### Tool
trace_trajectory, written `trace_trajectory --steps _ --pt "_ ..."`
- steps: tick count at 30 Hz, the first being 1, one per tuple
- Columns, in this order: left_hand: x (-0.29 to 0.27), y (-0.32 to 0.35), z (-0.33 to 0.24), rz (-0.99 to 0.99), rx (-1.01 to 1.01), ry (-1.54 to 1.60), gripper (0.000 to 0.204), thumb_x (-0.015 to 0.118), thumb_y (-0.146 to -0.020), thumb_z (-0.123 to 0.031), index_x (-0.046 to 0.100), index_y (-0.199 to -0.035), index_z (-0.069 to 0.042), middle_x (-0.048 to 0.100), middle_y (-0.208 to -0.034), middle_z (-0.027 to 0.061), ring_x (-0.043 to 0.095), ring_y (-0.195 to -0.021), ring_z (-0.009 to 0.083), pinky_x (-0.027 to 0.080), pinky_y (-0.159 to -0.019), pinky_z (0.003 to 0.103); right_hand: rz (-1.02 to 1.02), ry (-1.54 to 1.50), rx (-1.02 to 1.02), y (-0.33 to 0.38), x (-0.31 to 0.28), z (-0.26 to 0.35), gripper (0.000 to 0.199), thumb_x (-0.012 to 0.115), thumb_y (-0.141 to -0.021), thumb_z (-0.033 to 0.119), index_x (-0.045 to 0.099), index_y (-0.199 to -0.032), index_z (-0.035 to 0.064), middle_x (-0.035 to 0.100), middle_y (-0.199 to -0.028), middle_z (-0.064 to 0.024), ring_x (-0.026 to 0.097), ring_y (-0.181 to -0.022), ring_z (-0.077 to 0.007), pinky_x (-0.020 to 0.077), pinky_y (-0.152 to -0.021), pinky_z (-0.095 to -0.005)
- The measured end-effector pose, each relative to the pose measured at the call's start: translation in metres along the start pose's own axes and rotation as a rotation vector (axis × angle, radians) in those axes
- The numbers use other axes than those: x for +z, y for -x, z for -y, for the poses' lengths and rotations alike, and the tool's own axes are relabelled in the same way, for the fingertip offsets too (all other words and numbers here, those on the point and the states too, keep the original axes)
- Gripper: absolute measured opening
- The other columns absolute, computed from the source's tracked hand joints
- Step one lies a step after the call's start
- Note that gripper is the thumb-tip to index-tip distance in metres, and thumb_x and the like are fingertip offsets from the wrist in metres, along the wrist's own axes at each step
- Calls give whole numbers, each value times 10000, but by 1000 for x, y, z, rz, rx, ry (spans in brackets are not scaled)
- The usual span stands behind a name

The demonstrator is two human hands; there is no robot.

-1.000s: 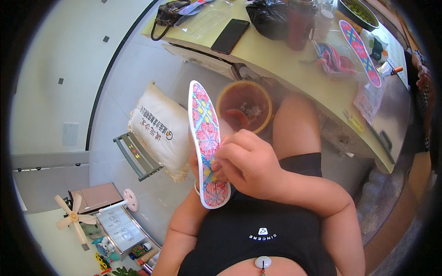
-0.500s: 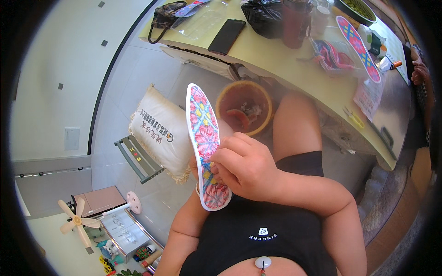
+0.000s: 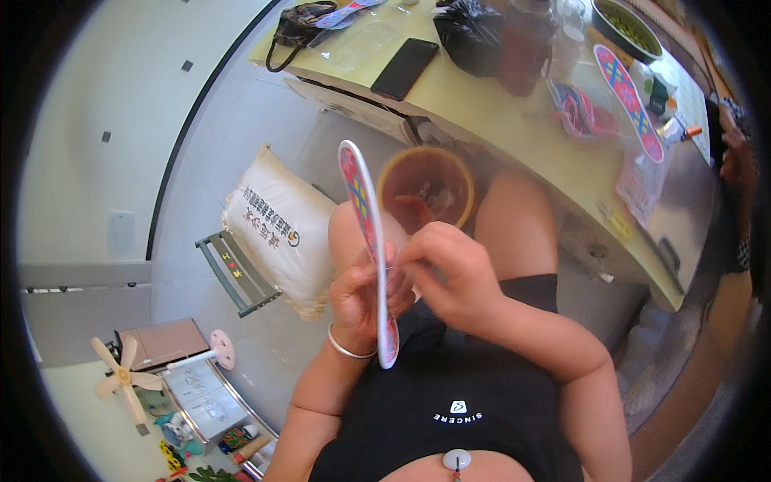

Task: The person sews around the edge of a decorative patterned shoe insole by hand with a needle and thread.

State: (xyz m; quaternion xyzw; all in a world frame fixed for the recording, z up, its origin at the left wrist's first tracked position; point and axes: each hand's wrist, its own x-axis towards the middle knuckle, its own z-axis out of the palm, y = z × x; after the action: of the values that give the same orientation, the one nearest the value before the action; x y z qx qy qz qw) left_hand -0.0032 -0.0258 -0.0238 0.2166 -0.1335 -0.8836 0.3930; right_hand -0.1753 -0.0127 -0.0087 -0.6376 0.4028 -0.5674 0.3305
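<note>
An embroidered shoe insole (image 3: 363, 210) with pink, blue and yellow patterning stands nearly edge-on in front of me, above my lap. My left hand (image 3: 357, 299) grips its lower half from the left, a silver bangle on that wrist. My right hand (image 3: 450, 273) pinches the insole's edge from the right at mid height with fingertips together; whether it holds a needle I cannot tell. A second embroidered insole (image 3: 628, 100) lies flat on the table at the far right.
A yellow-green table (image 3: 514, 132) carries a black phone (image 3: 404, 68), a black bag (image 3: 474, 28), a dark handbag (image 3: 295, 24) and a bowl (image 3: 630, 28). An orange basin (image 3: 426, 189) sits on the floor beside my knees. A white sack (image 3: 277, 229), a small bench and a fan lie left.
The insole has turned from face-on to nearly edge-on. My right hand has slid off its face and now pinches its edge.
</note>
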Motion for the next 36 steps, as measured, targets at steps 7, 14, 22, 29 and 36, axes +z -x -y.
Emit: trace_trajectory --steps 7,14,22,29,36 --pt "34 7 6 -260 271 -633 355 593 -863 13 475 -1197 31 627 -1107 113 618 -989 154 488 -894 308 92 -919 753 39 -4 -47 67 638 -887 86 631 -931 35 629 -856 -15 575 -801 -75 458 -706 -204" --pt "29 9 8 -259 306 -785 344 622 -856 -12 488 -1170 30 631 -1094 120 621 -973 148 487 -892 302 56 -1058 772 47 1 -52 81 633 -886 68 624 -955 27 651 -894 -31 607 -825 -104 486 -739 -234" --pt "28 9 6 -230 328 -834 332 615 -865 -24 489 -1168 27 633 -1083 106 619 -959 136 493 -868 291 53 -1131 768 44 4 -47 86 627 -884 49 622 -966 24 660 -956 -57 613 -888 -130 494 -820 -280" --pt "31 11 5 -255 351 -894 280 622 -858 4 517 -1116 33 644 -1049 99 627 -923 123 505 -836 277 35 -1163 763 44 7 -48 87 621 -885 43 619 -969 25 662 -970 -60 613 -903 -138 495 -841 -294" --pt "35 13 4 -271 350 -1010 283 636 -861 -35 533 -1119 19 650 -1033 93 630 -902 120 513 -809 282 66 -1165 836 45 8 -54 102 624 -886 57 615 -985 30 664 -997 -63 625 -922 -148 509 -839 -306"
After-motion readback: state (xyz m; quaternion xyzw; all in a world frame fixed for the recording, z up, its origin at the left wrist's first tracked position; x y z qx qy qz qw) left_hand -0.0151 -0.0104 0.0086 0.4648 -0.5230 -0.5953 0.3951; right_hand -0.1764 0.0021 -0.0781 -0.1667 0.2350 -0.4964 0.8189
